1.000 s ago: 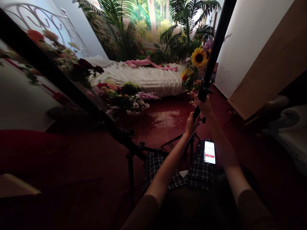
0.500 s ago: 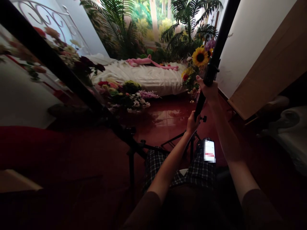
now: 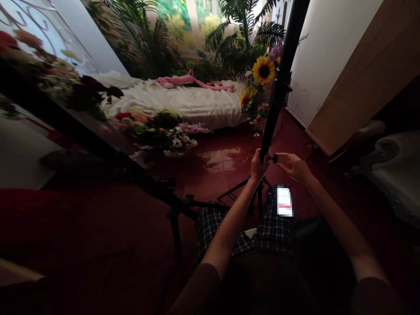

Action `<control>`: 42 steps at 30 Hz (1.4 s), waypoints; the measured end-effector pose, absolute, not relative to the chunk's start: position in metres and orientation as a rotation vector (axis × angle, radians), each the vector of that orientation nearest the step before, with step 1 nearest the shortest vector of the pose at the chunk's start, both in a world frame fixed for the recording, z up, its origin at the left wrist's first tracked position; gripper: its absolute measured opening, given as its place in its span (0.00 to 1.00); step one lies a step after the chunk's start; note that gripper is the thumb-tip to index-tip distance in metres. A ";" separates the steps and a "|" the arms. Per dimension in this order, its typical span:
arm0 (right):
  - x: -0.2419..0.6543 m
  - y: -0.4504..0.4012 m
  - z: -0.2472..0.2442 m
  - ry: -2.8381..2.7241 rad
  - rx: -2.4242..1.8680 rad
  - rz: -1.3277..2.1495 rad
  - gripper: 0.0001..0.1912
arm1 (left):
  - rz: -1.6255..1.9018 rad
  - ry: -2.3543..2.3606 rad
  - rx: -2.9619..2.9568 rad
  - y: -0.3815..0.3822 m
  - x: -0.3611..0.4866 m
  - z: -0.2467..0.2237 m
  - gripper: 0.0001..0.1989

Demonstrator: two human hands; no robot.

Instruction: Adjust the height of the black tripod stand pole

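Observation:
A tall black stand pole (image 3: pixel 277 87) rises in front of me, leaning to the right toward its top. Low on this pole, my left hand (image 3: pixel 259 164) is wrapped round it. A small black clamp knob (image 3: pixel 273 158) sticks out on the pole's right side. My right hand (image 3: pixel 293 166) is beside the knob, thumb and forefinger apart, the fingertip at or very near it; I cannot tell whether they touch. The stand's legs (image 3: pixel 236 188) spread above the floor before my knees. A lit phone (image 3: pixel 284 202) lies on my right thigh.
Another black pole (image 3: pixel 108 148) slants across the left side. Artificial flowers (image 3: pixel 170 131) stand before a white-draped bed (image 3: pixel 183 103) bearing a pink plush toy (image 3: pixel 177 81). A sunflower (image 3: pixel 263 70) and a wooden board (image 3: pixel 348 87) are on the right, near a carved pale chair (image 3: pixel 393 157).
My right hand has let go of the pole higher up and come down to the knob. My left hand keeps its hold. The view has shifted a little to the right.

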State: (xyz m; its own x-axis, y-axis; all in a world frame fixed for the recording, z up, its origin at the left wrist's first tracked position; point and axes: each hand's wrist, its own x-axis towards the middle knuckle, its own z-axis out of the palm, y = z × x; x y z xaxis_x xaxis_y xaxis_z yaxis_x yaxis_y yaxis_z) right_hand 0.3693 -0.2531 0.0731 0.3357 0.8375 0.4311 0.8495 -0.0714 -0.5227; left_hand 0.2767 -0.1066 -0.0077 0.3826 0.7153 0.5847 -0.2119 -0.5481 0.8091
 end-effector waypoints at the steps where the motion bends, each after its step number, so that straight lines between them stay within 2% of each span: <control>1: 0.370 -0.258 0.067 -1.486 -1.904 -0.021 0.24 | 1.308 0.446 1.753 -0.107 0.276 -0.007 0.13; 10: 0.369 -0.240 0.049 -1.363 -1.963 0.034 0.20 | 1.350 0.448 1.762 -0.106 0.277 -0.006 0.15; 13: 0.371 -0.227 0.042 -1.254 -1.857 0.086 0.24 | 1.327 0.452 1.767 -0.106 0.276 -0.006 0.15; 17: 0.365 -0.210 0.040 -0.877 -1.726 0.541 0.30 | 1.312 0.462 1.748 -0.107 0.275 -0.005 0.17; 24: 0.364 -0.201 0.056 -0.415 -1.298 1.333 0.23 | 1.306 0.468 1.758 -0.108 0.275 -0.005 0.16; 33: 0.359 -0.208 0.048 -0.455 -1.093 1.239 0.15 | 1.218 0.430 1.714 -0.108 0.270 -0.003 0.20; 35: 0.347 -0.213 0.043 -0.482 -1.032 1.181 0.14 | 1.196 0.438 1.680 -0.112 0.263 -0.012 0.22; 38: 0.330 -0.224 0.035 -0.586 -0.920 1.173 0.18 | 1.161 0.519 1.618 -0.128 0.236 -0.047 0.25; 42: 0.313 -0.228 0.022 -0.627 -0.880 1.269 0.18 | 0.826 0.743 1.639 -0.153 0.170 -0.116 0.23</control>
